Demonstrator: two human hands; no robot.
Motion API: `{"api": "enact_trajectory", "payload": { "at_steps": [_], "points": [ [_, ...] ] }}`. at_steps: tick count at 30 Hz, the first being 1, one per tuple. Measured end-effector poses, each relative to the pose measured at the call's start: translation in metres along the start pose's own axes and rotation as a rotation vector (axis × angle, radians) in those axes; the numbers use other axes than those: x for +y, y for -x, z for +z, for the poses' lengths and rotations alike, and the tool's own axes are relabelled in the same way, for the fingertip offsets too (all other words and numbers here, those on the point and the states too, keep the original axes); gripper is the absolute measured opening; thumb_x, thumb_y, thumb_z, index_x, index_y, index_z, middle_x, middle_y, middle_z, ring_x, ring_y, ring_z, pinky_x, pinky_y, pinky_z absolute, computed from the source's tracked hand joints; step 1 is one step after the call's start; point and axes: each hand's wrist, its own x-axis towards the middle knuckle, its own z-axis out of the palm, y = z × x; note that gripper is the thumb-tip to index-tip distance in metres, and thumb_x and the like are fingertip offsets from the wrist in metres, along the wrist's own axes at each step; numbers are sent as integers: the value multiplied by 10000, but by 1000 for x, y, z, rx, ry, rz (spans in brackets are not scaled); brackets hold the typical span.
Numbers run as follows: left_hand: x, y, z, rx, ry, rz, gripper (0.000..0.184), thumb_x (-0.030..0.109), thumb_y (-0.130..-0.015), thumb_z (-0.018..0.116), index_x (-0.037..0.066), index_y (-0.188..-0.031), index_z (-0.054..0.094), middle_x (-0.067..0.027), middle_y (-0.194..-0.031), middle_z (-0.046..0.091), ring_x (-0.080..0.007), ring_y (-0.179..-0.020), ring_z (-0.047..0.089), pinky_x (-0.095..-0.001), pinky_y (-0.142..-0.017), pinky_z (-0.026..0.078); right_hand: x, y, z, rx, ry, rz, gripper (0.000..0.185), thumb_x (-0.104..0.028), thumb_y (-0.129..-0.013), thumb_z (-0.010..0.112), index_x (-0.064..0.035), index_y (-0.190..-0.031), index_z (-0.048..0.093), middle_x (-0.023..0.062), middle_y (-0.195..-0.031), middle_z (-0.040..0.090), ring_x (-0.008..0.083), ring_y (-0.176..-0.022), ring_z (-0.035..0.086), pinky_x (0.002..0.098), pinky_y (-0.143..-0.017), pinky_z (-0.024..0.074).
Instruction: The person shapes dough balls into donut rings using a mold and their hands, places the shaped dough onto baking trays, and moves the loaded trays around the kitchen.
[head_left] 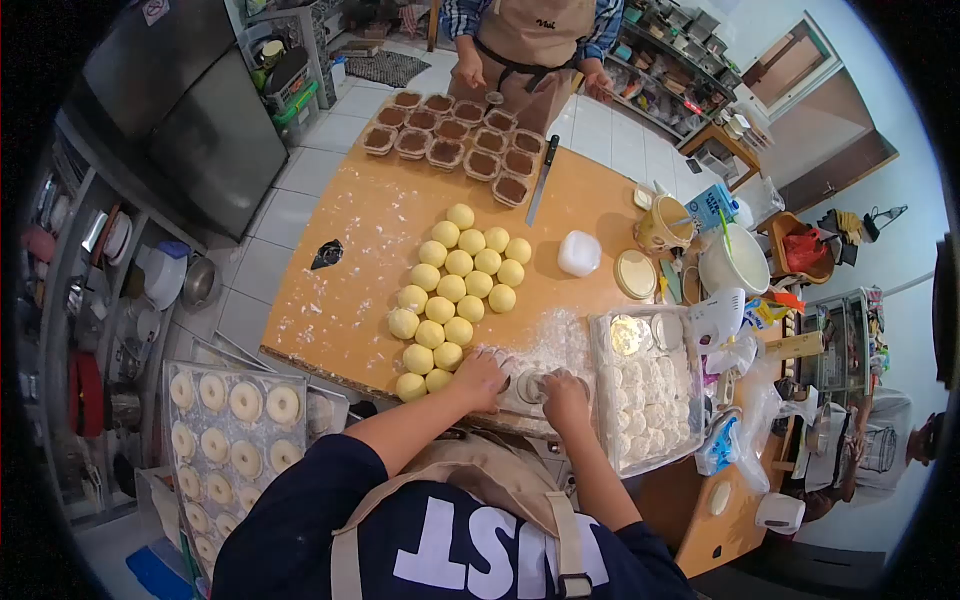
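Observation:
My left hand (pixel 481 380) is at the table's near edge, beside the lowest yellow dough balls (pixel 437 380); its fingers are curled, and anything under them is hidden. My right hand (pixel 566 398) has its fingers closed around a small whitish round item (pixel 530 386), too small to identify, on the floured wood. Rows of yellow dough balls (pixel 451 288) lie ahead and to the left. Just right of my right hand stands a clear tray (pixel 596 345) with floury white dough pieces (pixel 641 396) and round lids.
A co-worker (pixel 535 45) stands across the table (pixel 330 290) behind brown-topped containers (pixel 452 130). A knife (pixel 543 178) lies beside them. Ring-shaped dough fills a tray (pixel 300 400) at the left. A white bowl (pixel 735 262), a mixer (pixel 718 318) and bags crowd the right.

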Motion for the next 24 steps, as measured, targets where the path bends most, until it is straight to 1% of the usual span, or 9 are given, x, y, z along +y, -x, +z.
{"api": "enact_trajectory", "payload": {
  "at_steps": [3,6,9,12,15,18,21,22,24],
  "points": [
    [0,1,-1,2,13,-1,946,379,-562,802,35,-1325,360,-151,-1298,434,-315,-1230,388,-440,-1062,259,-7,1,5,6,-46,16,159,-25,-743,514,-42,-859,622,199,-908,564,359,-861,566,437,-733,468],
    [1,0,-6,-73,63,-14,943,377,-558,803,31,-1318,366,-155,-1291,437,-319,-1223,392,-439,-1063,259,-9,-3,7,-20,-37,17,133,-33,-751,516,-43,-841,613,196,-906,559,359,-864,561,440,-727,469],
    [-1,-1,-3,-46,63,-10,947,361,-544,811,30,-1313,370,-152,-1285,441,-316,-1224,390,-437,-1065,258,-13,-3,9,-9,-42,4,125,-34,-755,517,-45,-836,610,201,-874,550,357,-860,558,443,-717,468],
    [-1,0,-1,31,50,-3,926,340,-529,820,32,-1291,393,-150,-1275,447,-312,-1220,395,-437,-1065,259,-18,-2,8,-24,-23,39,115,-33,-758,515,-44,-829,606,202,-855,544,361,-851,556,446,-707,467],
    [1,-1,-3,24,71,-14,899,318,-519,824,32,-1266,414,-147,-1271,450,-309,-1213,400,-439,-1062,262,-17,0,14,46,-8,7,119,5,-705,515,-23,-795,588,192,-856,564,367,-809,567,449,-689,470],
    [1,0,0,62,39,0,869,329,-528,815,32,-1247,429,-145,-1265,454,-307,-1202,410,-442,-1055,269,-16,-1,15,37,-22,-1,139,11,-702,519,-29,-807,601,187,-865,570,364,-816,573,443,-691,475],
    [-2,-2,13,180,12,31,874,353,-540,803,33,-1260,425,-146,-1258,462,-306,-1192,419,-441,-1048,273,-13,2,21,65,-70,-1,180,15,-699,525,-33,-844,619,187,-893,579,366,-832,577,438,-701,479],
    [-3,-2,11,171,4,41,873,360,-546,798,35,-1264,423,-146,-1251,468,-306,-1190,421,-438,-1047,274,-14,0,19,16,-47,19,223,23,-688,533,-36,-879,630,185,-920,584,363,-845,578,435,-707,478],
    [-2,1,6,146,-4,51,870,375,-560,789,38,-1272,421,-144,-1238,479,-305,-1184,427,-433,-1046,276,-7,-2,19,21,-76,7,223,23,-685,544,-36,-882,632,180,-912,587,359,-843,577,430,-712,475]
  ]
}}
